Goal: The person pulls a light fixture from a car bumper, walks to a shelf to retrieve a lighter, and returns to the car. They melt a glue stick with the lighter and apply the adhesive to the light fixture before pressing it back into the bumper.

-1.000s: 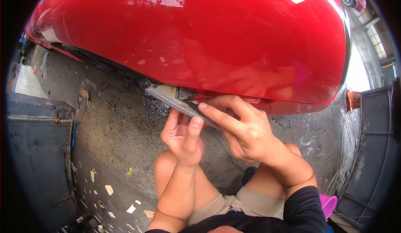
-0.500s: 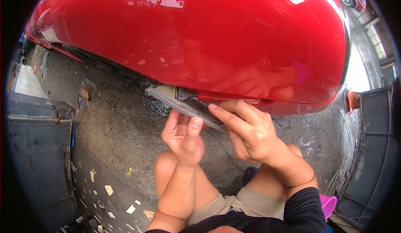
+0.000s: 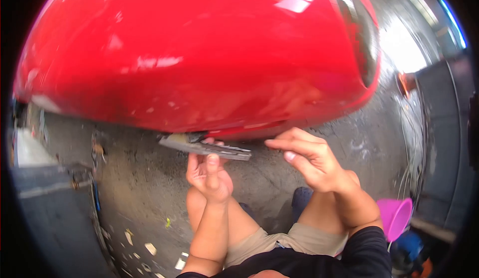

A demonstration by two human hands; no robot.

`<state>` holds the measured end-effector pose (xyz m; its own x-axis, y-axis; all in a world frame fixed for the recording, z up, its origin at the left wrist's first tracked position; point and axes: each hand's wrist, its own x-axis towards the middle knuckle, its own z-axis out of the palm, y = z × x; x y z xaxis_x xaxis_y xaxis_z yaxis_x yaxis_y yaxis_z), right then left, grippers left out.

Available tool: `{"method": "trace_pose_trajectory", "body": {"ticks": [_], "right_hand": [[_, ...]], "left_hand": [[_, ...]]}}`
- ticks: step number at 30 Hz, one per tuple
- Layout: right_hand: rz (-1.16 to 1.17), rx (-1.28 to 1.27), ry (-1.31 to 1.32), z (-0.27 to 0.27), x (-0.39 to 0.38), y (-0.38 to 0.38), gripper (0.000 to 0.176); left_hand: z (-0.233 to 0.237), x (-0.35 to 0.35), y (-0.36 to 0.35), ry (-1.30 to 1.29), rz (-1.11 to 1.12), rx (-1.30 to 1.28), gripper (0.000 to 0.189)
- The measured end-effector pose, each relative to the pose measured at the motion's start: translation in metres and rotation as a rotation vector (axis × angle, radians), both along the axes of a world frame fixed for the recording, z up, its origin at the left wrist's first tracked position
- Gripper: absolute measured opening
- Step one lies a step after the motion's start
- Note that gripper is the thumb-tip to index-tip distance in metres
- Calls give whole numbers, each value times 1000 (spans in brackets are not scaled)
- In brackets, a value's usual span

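Note:
My left hand [image 3: 210, 177] grips a long, slightly curved grey strip [image 3: 229, 152], its thumb in front and fingertips showing behind. The strip lies just below the lower edge of the red car body [image 3: 199, 73], with a cream patch near its left end. To the right of the strip's end, my right hand [image 3: 314, 159] hovers apart from it. Its fingers stretch left and the thumb stands away from them, with nothing visible between. Both hands are over the ground between my knees and the car.
Dark metal panels [image 3: 52, 213] stand at left, with another dark panel [image 3: 444, 138] at right. A pink bucket [image 3: 395, 217] is beside my right elbow. Pale scraps [image 3: 150, 248] litter the concrete floor [image 3: 144, 183] at lower left. An orange object [image 3: 405, 85] stands farther back at right.
My right hand has come off the strip and moved right. The strip's right end now shows free, held by my left hand. The view has shifted, bringing more of the bucket in.

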<state>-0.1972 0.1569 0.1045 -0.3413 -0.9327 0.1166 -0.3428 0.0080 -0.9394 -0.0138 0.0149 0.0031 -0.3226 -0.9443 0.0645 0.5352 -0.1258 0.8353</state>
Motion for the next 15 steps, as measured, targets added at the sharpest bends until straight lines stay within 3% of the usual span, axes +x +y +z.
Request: {"method": "trace_pose_trajectory", "body": {"ticks": [2,4,7,10,12,14,15], "right_hand": [[-145,113,57,3,-10,54,31],[-442,188,237,-3,-18,123,30],[-1156,245,84,-31,-5,238,29],[-1722,396,14,-122,47,384,33],[-1875,670,407,-192,126,481,38],[-1994,963,213,-242,205,536,44],[-2052,961,0,-255,231,538,46]], "left_hand": [[0,-2,6,4,-12,32,46],[-11,4,0,12,-63,16,39],[-30,-1,-24,16,-215,-158,39],[-25,-14,-29,-234,-178,-80,47],[-24,-9,-31,-223,-236,-59,48],[-20,-1,-30,-180,-270,-27,45],[-23,-4,-28,-171,-279,-21,44]]}}
